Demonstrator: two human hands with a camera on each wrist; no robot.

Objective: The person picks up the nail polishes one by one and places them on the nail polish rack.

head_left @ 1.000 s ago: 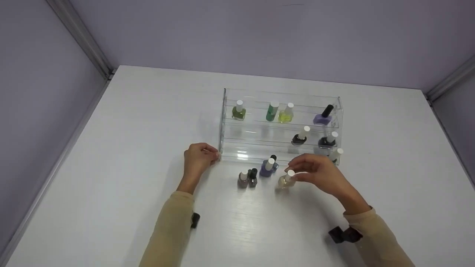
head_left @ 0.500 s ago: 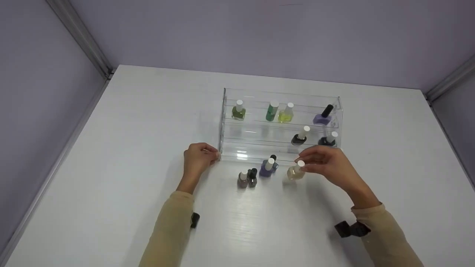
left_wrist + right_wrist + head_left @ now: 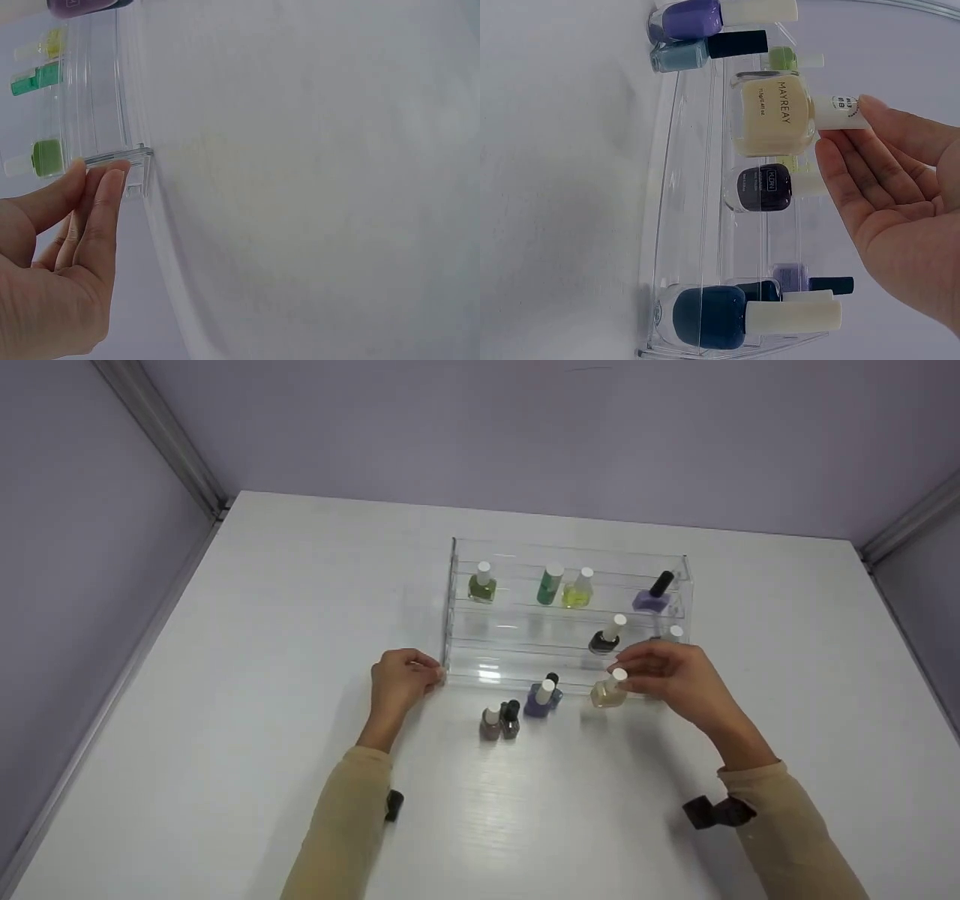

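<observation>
The cream glass nail-polish bottle (image 3: 608, 695) with a white cap (image 3: 619, 675) is, in the head view, at five o'clock from the middle of the clear plastic tiered rack (image 3: 517, 658), its cap pinched between thumb and fingers of the right hand (image 3: 686, 688). At eight o'clock, the left hand (image 3: 403, 679), fingers bent, pinches the rack's side panel (image 3: 116, 156).

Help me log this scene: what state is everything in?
Clear rack: upright, partly filled
Racked bottles: capped
Table bottles: capped, standing
Cream bottle: capped, held up
Left hand: gripping the rack's left side
Right hand: pinching the cream bottle's white cap
</observation>
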